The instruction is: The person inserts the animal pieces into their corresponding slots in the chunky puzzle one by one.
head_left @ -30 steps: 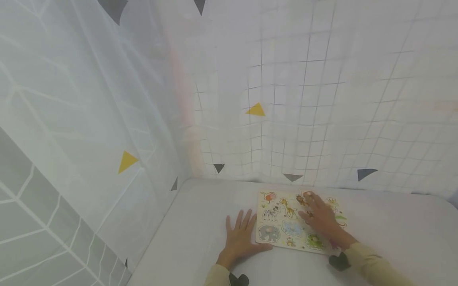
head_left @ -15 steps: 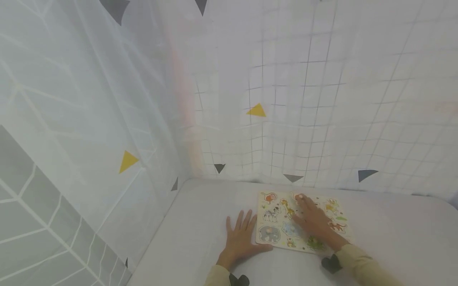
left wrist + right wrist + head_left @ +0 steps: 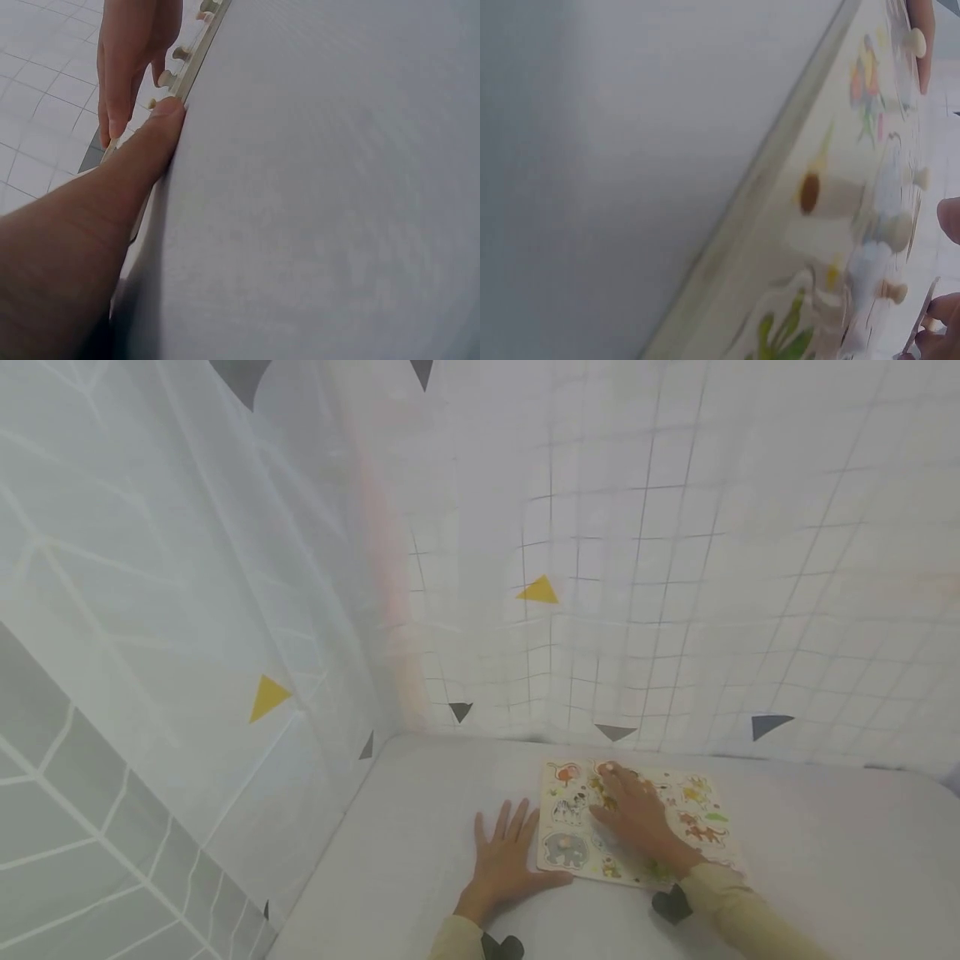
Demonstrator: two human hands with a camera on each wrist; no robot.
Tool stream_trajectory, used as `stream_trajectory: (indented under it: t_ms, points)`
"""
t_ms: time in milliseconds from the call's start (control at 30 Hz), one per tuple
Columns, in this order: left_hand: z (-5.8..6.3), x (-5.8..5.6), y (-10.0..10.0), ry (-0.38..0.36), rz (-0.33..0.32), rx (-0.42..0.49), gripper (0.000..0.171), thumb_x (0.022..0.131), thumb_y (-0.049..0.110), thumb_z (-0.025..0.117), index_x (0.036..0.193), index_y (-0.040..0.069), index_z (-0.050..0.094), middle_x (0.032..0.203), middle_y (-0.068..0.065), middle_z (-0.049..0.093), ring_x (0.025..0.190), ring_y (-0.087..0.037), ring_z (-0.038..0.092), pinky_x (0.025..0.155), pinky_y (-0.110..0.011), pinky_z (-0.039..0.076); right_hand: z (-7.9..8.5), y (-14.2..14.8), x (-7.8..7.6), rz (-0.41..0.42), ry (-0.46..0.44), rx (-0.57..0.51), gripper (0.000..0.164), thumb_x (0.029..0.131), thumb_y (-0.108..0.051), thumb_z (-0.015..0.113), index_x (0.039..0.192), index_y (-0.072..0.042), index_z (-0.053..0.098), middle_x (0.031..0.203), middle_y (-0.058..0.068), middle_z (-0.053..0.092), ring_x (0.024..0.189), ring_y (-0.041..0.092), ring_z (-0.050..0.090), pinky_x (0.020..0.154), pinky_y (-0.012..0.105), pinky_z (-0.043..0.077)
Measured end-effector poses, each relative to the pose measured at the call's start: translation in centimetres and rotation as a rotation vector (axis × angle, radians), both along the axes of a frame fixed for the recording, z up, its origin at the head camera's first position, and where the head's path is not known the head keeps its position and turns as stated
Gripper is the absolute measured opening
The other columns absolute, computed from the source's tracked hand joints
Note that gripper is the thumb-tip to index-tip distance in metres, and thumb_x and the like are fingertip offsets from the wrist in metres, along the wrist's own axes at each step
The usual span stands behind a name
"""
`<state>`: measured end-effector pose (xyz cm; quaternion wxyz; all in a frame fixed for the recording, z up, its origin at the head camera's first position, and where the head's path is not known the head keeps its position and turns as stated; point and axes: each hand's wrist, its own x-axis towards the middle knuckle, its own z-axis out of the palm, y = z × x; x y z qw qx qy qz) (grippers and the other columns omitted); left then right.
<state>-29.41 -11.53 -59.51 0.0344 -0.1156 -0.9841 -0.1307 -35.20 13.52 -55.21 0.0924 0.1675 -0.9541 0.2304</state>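
Note:
A wooden knobbed animal puzzle board [image 3: 582, 873] lies on the white surface, with an elephant piece [image 3: 566, 852] and a zebra [image 3: 567, 811] at its left. My left hand [image 3: 501, 860] rests palm down beside it, fingers spread, its thumb along the board's front edge. Over the board's middle, my right hand [image 3: 637, 817] pinches an orange-brown puzzle piece [image 3: 602, 767] near the back edge. In the right wrist view the fingertips [image 3: 945, 319] hold that thin piece [image 3: 921, 319] tilted. Its animal cannot be made out. My right hand covers the board's middle pictures.
A white cloth-like surface [image 3: 825, 852] surrounds the board. Behind it hangs a pale, grid-patterned sheet [image 3: 675, 610], with another patterned sheet [image 3: 187, 693] at the left. Several wooden knobs [image 3: 894, 231] stand up from the board in the right wrist view.
My right hand has moved left across the board's back part with the puzzle piece, uncovering pictures on the right side. The left hand and the board have stayed put.

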Motion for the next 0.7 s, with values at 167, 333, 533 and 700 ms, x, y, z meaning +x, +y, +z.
stream_trajectory:
  t_ms: [167, 333, 533, 700]
  points:
    - [0.2, 0.0, -0.1, 0.007, 0.001, -0.019, 0.119, 0.071, 0.101, 0.044, 0.165, 0.033, 0.019, 0.176, 0.009, 0.012, 0.165, -0.025, 0.008, 0.127, -0.072, 0.002, 0.5, -1.1, 0.0, 0.001, -0.084, -0.006, 0.073, 0.102, -0.036, 0.061, 0.160, -0.003, 0.030, 0.168, 0.026, 0.025, 0.153, 0.052, 0.026, 0.119, 0.079, 0.020]
    - [0.4, 0.1, -0.1, 0.002, 0.003, -0.013, 0.118, 0.071, 0.100, 0.046, 0.165, 0.033, 0.020, 0.176, 0.008, 0.013, 0.165, -0.025, 0.009, 0.127, -0.072, 0.002, 0.7, -2.3, 0.0, -0.007, -0.098, 0.045, 0.073, 0.104, -0.038, 0.059, 0.161, -0.004, 0.029, 0.168, 0.023, 0.026, 0.155, 0.046, 0.026, 0.120, 0.078, 0.019]
    - [0.2, 0.1, 0.0, 0.010, 0.005, -0.027, 0.117, 0.072, 0.099, 0.047, 0.165, 0.033, 0.021, 0.176, 0.009, 0.014, 0.165, -0.024, 0.011, 0.127, -0.071, 0.003, 0.6, -3.3, -0.1, 0.007, -0.080, 0.063, 0.072, 0.103, -0.039, 0.059, 0.160, -0.003, 0.032, 0.167, 0.023, 0.030, 0.155, 0.043, 0.029, 0.117, 0.080, 0.023]
    - [0.2, 0.0, 0.0, 0.037, 0.001, -0.043, 0.117, 0.072, 0.099, 0.047, 0.165, 0.032, 0.022, 0.175, 0.008, 0.015, 0.164, -0.025, 0.013, 0.127, -0.072, 0.006, 0.8, -3.8, -0.1, 0.029, -0.073, 0.053, 0.072, 0.103, -0.038, 0.059, 0.160, -0.003, 0.032, 0.168, 0.022, 0.029, 0.155, 0.044, 0.028, 0.117, 0.081, 0.021]
